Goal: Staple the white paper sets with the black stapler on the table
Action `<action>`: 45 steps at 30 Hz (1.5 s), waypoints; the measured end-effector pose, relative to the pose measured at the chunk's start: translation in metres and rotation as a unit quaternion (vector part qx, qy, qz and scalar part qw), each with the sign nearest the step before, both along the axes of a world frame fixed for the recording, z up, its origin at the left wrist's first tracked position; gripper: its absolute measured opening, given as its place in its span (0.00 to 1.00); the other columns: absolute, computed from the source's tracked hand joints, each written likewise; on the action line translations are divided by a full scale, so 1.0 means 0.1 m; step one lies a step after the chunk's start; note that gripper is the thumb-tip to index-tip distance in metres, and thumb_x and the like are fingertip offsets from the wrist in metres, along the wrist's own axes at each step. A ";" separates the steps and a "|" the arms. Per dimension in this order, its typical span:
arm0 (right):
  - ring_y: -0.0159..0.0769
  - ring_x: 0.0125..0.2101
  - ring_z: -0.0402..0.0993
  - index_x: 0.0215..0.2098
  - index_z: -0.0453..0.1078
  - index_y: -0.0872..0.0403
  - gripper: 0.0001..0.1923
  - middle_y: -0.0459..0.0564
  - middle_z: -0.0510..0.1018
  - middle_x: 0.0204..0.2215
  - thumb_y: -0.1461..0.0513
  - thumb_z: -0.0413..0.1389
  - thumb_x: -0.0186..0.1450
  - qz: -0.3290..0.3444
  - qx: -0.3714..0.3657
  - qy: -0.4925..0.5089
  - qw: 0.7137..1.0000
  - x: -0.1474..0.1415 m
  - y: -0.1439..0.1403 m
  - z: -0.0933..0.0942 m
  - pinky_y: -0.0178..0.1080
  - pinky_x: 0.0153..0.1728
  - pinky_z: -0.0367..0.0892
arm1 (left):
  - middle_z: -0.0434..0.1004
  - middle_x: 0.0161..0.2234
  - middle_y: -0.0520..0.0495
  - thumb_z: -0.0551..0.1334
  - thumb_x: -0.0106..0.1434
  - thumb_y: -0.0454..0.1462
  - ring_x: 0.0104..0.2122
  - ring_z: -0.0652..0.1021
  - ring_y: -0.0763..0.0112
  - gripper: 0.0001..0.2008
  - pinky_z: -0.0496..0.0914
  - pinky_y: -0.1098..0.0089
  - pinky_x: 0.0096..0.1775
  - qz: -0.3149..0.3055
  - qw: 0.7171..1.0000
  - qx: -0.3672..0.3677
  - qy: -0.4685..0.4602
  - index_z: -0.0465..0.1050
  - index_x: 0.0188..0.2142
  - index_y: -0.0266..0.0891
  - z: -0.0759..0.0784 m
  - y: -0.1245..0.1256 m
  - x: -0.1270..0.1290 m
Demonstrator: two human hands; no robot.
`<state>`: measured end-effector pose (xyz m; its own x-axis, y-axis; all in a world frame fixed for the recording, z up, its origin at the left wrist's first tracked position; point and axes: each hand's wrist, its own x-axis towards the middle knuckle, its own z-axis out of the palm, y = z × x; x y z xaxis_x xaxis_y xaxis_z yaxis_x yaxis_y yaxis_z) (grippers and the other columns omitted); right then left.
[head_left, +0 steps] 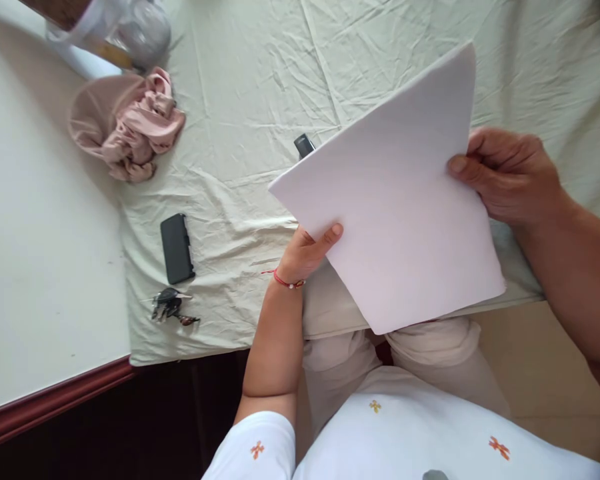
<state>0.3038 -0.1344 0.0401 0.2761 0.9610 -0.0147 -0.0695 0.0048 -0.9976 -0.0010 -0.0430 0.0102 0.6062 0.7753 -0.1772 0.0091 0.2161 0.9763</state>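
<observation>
I hold a white sheet of paper (395, 200) up over a bed covered with a pale green sheet (250, 87). My left hand (307, 252), with a red string bracelet at the wrist, grips the paper's near-left edge from underneath, one finger showing on top. My right hand (507, 175) pinches the paper's right edge, thumb on top. The paper tilts, its far corner raised toward the upper right. A small dark object (304, 145) pokes out from behind the paper's left edge.
A black phone (177, 248) and a bunch of keys (170, 307) lie on the green sheet at the left. A pink crumpled cloth (130, 123) and a plastic bag (115, 30) sit at the upper left. A white wall with maroon skirting (55, 393) runs along the left.
</observation>
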 end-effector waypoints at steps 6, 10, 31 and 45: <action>0.27 0.27 0.71 0.34 0.76 0.51 0.22 0.43 0.77 0.28 0.46 0.74 0.56 0.017 -0.021 -0.005 1.000 0.01 0.01 -0.01 0.32 0.26 0.70 | 0.84 0.54 0.43 0.71 0.63 0.53 0.57 0.82 0.51 0.24 0.80 0.53 0.57 -0.006 1.000 0.003 0.008 0.80 0.53 0.44 -0.04 -0.02 0.01; 0.26 0.26 0.70 0.35 0.76 0.51 0.23 0.43 0.76 0.28 0.45 0.74 0.55 0.022 -0.039 0.007 0.999 0.03 0.01 -0.03 0.32 0.25 0.69 | 0.83 0.56 0.44 0.70 0.64 0.52 0.59 0.81 0.53 0.24 0.79 0.54 0.60 0.009 1.000 0.015 0.009 0.80 0.54 0.45 -0.06 -0.03 0.03; 0.39 0.35 0.83 0.41 0.84 0.52 0.16 0.47 0.86 0.37 0.52 0.74 0.58 0.027 -0.086 -0.005 0.996 0.08 0.05 -0.11 0.46 0.39 0.84 | 0.69 0.18 0.55 0.77 0.55 0.53 0.17 0.68 0.80 0.19 0.63 0.75 0.19 0.133 0.990 -0.011 -0.049 0.80 0.29 0.40 0.04 0.06 0.09; 0.37 0.32 0.83 0.42 0.82 0.52 0.17 0.45 0.86 0.35 0.54 0.74 0.57 0.036 -0.093 0.029 0.995 0.12 0.09 -0.15 0.45 0.35 0.83 | 0.67 0.18 0.58 0.82 0.46 0.47 0.20 0.66 0.82 0.24 0.63 0.76 0.23 0.224 0.973 0.054 -0.014 0.71 0.21 0.38 -0.03 0.12 0.11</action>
